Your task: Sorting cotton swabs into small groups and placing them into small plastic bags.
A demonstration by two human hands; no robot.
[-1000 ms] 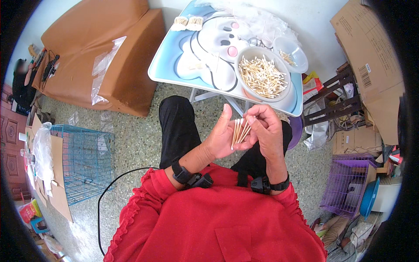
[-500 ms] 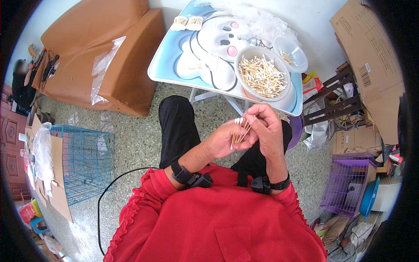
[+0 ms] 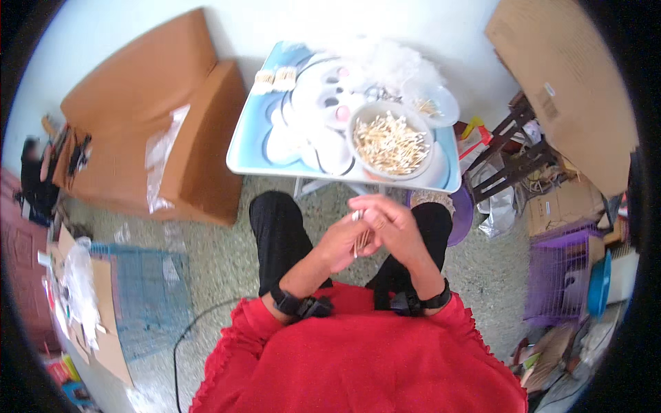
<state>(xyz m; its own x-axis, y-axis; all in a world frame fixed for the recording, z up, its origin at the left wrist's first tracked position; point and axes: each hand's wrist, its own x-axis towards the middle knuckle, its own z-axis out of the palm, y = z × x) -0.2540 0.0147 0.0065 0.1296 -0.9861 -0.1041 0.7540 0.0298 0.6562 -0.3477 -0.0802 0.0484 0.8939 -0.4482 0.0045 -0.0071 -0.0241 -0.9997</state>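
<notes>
A small bunch of cotton swabs is gripped in my left hand, held above my lap. Its white tips show near the thumb, while the lower sticks poke out below. My right hand is laid against the left one, thumb and fingers closed over the upper part of the bunch. The fingers overlap, so part of the swabs is hidden. Beyond my hands, a round bowl heaped with loose cotton swabs stands on the cartoon-printed folding table.
Behind the heaped bowl is a smaller clear bowl with a few swabs. Two swab bundles lie at the table's far left, near crumpled plastic bags. A purple tub stands below. Also around: brown sofa, wire cages, seated person.
My view has shifted, so the table sits lower in it. My right hand has closed over the swabs' upper part, and the bunch, fanned out before, is now more covered.
</notes>
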